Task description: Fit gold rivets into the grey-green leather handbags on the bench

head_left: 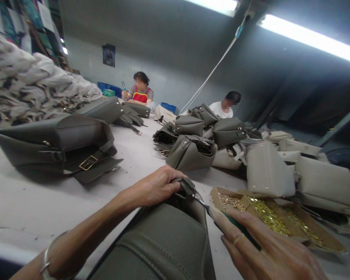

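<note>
A dark grey-green handbag (pixel 166 233) stands in front of me at the bottom centre, stitched along its side. My left hand (pixel 160 186) pinches a short grey strap end (pixel 187 185) at the bag's upper edge. In my right hand (pixel 259 241) is a green-handled tool (pixel 242 229) with a slim metal shaft, like a screwdriver. Its metal tip touches or nearly touches the strap end; the exact contact is too small to make out. The right index finger lies along the tool.
Cardboard trays (pixel 300 237) of small gold metal pieces lie at right. Another dark bag (pixel 76 136) with a gold buckle rests at left. Dark bags (pixel 192 151) and pale bags (pixel 268 171) are piled beyond. Two people (pixel 141 91) sit across the table (pixel 134 151).
</note>
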A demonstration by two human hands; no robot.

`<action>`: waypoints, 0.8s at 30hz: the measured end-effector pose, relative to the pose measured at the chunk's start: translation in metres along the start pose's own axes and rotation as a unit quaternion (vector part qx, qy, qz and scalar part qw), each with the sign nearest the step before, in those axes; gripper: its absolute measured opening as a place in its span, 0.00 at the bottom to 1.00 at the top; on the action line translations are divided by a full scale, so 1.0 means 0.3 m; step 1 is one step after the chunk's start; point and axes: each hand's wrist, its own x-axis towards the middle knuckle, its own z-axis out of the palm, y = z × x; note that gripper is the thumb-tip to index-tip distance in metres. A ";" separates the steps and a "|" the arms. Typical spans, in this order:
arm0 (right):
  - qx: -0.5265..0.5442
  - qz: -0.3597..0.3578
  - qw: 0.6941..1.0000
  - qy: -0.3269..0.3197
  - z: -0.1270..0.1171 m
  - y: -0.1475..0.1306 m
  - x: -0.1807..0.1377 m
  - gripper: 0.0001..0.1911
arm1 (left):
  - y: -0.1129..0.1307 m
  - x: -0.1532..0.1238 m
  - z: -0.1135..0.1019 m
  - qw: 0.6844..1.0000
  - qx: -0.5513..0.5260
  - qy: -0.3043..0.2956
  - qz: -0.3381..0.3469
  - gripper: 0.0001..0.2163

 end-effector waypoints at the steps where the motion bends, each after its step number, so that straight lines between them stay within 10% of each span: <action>1: 0.008 0.003 1.000 -0.001 0.002 0.000 -0.001 0.24 | 0.000 0.000 -0.001 1.000 0.010 0.001 0.001 0.11; 13: 0.193 0.134 0.972 0.010 0.028 -0.015 0.033 0.18 | 0.001 -0.019 -0.021 0.995 0.092 0.018 0.024 0.13; 20: 0.488 0.407 0.767 -0.090 0.034 0.014 0.046 0.24 | -0.024 -0.026 -0.003 0.990 0.111 0.072 0.050 0.19; 24: 0.398 0.336 0.851 -0.072 0.031 0.024 0.059 0.18 | -0.030 -0.014 -0.007 0.988 0.112 0.089 0.051 0.16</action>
